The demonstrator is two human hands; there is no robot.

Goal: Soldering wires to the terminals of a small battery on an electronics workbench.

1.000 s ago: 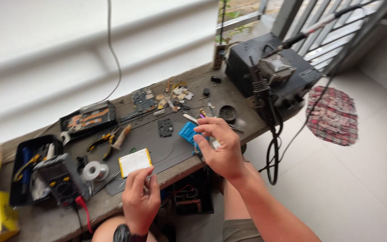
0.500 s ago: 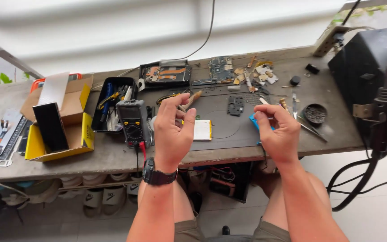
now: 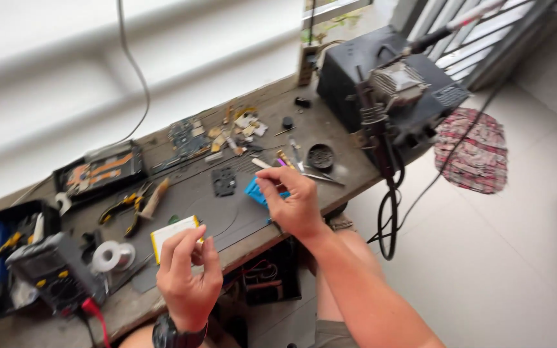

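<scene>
My left hand (image 3: 187, 277), with a dark watch on the wrist, pinches the near edge of a flat white pad with a yellow rim (image 3: 170, 233) lying on the dark work mat (image 3: 227, 209). My right hand (image 3: 293, 201) rests on the mat with its fingers closed around a small blue object (image 3: 254, 191). A small black square part (image 3: 224, 181) lies just beyond the blue object. Tweezers and thin tools (image 3: 304, 169) lie right of my right hand.
On the wooden bench (image 3: 349, 169) are a multimeter (image 3: 56, 272), solder roll (image 3: 112, 255), pliers (image 3: 131, 203), black trays (image 3: 98, 169), circuit boards and scraps (image 3: 217, 134), and a round black dish (image 3: 320, 156). A black station (image 3: 388, 90) with cables stands at the right. A patterned mat (image 3: 473, 149) lies on the tiled floor.
The view has swung back to the right, bringing the black station and floor into sight. Both hands keep their hold on the white pad and the blue object.
</scene>
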